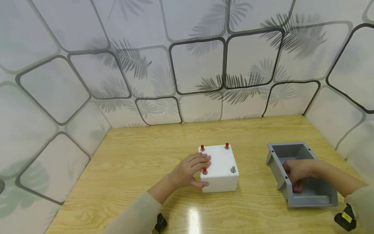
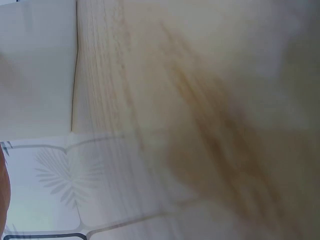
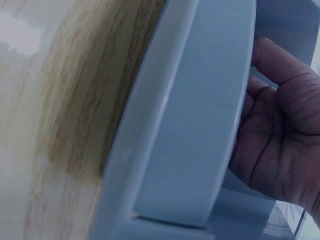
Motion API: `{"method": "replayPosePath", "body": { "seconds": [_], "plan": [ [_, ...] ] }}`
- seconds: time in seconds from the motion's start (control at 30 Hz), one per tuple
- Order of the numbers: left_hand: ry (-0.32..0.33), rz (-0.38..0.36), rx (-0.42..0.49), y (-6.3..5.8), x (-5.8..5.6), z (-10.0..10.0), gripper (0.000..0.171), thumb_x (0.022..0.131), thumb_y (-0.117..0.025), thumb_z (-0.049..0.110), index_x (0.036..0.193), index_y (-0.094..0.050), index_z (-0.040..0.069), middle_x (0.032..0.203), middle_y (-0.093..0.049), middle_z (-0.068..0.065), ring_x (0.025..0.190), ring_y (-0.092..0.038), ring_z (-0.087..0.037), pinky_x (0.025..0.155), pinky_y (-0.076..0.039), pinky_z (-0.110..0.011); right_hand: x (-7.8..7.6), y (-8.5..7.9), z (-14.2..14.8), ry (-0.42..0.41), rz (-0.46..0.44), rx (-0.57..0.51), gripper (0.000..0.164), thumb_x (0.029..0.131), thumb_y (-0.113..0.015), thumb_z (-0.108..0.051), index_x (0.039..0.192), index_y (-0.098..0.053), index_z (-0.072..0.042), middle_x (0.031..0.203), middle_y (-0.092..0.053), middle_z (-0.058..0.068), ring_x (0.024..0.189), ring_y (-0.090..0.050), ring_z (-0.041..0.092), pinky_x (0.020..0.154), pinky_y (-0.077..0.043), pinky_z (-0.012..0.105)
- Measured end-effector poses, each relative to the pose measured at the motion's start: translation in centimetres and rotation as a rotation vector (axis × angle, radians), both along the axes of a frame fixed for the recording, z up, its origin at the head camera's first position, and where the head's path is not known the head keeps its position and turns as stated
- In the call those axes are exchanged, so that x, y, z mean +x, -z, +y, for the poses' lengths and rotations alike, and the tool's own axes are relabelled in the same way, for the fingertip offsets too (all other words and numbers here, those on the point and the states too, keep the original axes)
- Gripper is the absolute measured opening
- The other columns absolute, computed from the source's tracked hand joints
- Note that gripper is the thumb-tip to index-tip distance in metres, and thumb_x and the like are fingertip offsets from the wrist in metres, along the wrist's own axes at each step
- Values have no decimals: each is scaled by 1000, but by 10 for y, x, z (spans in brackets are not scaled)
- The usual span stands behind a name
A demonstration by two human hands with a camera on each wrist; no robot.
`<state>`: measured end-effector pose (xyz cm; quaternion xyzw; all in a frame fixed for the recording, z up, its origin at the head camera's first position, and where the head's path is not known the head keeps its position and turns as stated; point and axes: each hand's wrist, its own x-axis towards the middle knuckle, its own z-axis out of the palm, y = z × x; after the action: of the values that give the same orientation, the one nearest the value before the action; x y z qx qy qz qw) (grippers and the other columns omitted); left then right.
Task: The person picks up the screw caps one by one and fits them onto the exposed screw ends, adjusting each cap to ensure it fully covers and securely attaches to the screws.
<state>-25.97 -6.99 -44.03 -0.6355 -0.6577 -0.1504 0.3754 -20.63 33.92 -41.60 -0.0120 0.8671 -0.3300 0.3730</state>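
Note:
A white box (image 1: 221,170) stands on the wooden table with a bolt at each top corner. Red caps sit on three of them; the metal bolt (image 1: 232,169) at the front right is bare. My left hand (image 1: 190,170) holds the box at its left side, fingers over the top and thumb against the front face. Inside a grey bin (image 1: 282,182) on the right is my right hand (image 1: 301,172), reaching down with bent fingers. In the right wrist view the bin's wall hides its fingertips, so whatever they touch or hold is out of sight.
The wooden table (image 1: 140,152) meets patterned wall covering (image 1: 198,65) at the back and sides. The bin's raised rim surrounds the right hand. Black wrist devices show under both sleeves.

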Motion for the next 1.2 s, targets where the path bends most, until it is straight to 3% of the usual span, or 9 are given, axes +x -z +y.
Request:
{"method": "replayPosePath", "body": {
  "seconds": [0.17,0.37,0.73,1.03,1.2],
  "plan": [
    [-3,0,-5,-2,-1,0,67,64,-81,48,109,-65,1,114,-66,-11,110,-59,-22,103,-45,-33,-4,-3,1,-32,-12,7,28,68,-69,1,93,-57,-1,68,-63,9,54,-60,12,50,-54,23],
    [4,5,-4,-1,-1,0,67,64,-81,48,108,-65,1,114,-66,-11,110,-59,-23,102,-45,-33,-6,-7,0,-71,48,6,16,68,-68,0,80,-57,-3,63,-63,7,50,-57,12,47,-51,21],
    [2,17,-14,-2,0,0,66,66,-79,49,109,-65,1,114,-66,-11,110,-59,-23,102,-46,-33,-13,-5,2,-76,134,-30,20,67,-65,6,76,-52,-5,65,-57,5,53,-58,13,48,-52,24],
    [-1,19,-19,0,1,-1,67,65,-79,49,109,-64,1,114,-66,-11,110,-59,-23,102,-45,-34,-13,-1,2,-50,119,-39,22,72,-60,8,93,-57,4,64,-61,9,49,-60,12,47,-55,27],
    [4,18,-15,0,1,0,67,66,-79,49,109,-64,1,114,-66,-11,110,-59,-23,102,-45,-34,-13,1,3,-42,95,-56,21,72,-62,6,92,-59,0,58,-64,9,48,-62,13,46,-55,27]
  ]
}}
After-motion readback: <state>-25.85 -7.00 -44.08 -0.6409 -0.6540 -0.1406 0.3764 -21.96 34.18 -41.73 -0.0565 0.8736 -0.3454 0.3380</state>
